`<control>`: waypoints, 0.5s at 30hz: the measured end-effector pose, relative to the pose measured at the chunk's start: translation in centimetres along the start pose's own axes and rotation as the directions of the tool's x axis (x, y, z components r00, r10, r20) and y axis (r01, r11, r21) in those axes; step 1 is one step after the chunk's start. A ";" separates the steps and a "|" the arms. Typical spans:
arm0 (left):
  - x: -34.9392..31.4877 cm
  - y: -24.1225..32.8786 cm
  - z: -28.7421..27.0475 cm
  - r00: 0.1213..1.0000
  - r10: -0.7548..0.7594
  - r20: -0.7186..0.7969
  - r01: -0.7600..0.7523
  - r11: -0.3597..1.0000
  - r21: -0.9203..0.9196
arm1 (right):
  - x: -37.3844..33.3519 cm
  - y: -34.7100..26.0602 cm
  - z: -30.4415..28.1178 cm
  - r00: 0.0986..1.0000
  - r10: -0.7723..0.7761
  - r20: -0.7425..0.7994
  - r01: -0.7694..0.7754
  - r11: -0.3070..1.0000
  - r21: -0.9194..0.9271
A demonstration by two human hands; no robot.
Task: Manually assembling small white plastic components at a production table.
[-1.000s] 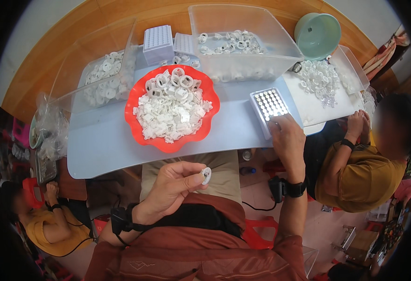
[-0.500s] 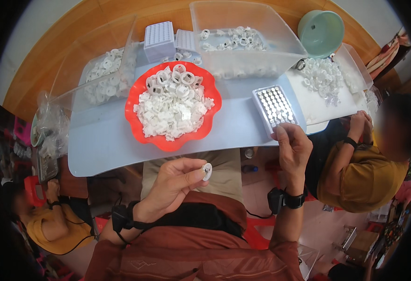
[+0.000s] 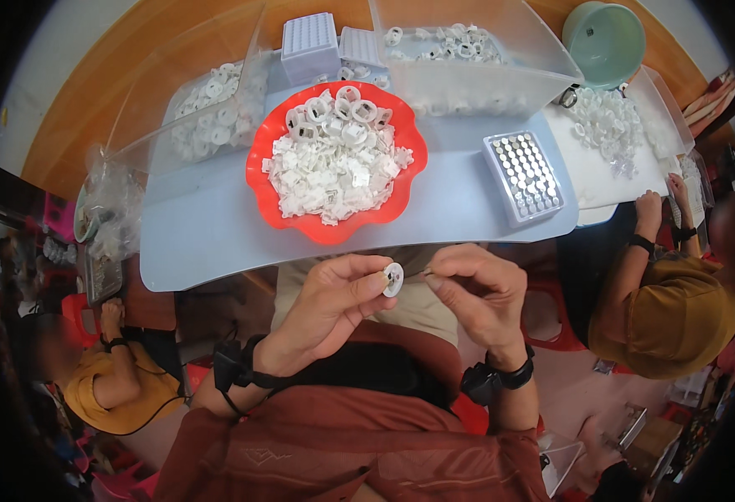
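Precariously, I work just short of the surface.
My left hand has its fingers clamped on the disc; my right hand pinches a bit, barely visible, near it. With so little to grip, a slip could drop the bit floorward.

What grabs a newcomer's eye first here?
Probably the scalloped red bowl heaped with white plastic parts, central on the pale blue table. Then the tray of shiny round pieces right of it. In front of the table, the left hand pinches a white disc, with the right hand close by.
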State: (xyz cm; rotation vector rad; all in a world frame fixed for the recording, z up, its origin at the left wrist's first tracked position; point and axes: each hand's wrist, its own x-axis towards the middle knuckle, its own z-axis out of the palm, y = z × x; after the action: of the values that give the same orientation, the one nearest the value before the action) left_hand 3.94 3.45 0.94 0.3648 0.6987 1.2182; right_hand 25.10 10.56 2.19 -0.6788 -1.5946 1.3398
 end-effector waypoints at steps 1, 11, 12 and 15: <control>0.0 0.0 0.0 1.000 -0.002 0.012 0.002 1.000 -0.011 | 0.0 -0.3 0.5 1.000 -0.018 0.023 0.020 0.997 -0.069; -0.1 -0.2 0.0 1.000 0.005 0.026 -0.005 1.000 -0.023 | -0.3 0.3 2.5 0.984 -0.172 0.034 0.175 0.946 -0.273; 0.0 -0.3 0.0 0.999 0.015 0.028 -0.015 1.000 -0.022 | -0.3 0.3 2.5 0.983 -0.183 0.029 0.184 0.945 -0.271; 0.1 -0.4 -0.2 0.999 0.027 0.024 -0.027 1.000 -0.013 | -0.2 0.3 2.7 0.982 -0.191 0.007 0.185 0.942 -0.280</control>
State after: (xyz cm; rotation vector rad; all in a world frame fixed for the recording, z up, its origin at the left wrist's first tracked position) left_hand 4.12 3.41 0.49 0.3782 0.6669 1.2417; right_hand 22.76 9.20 1.90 -0.6860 -1.8028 0.9754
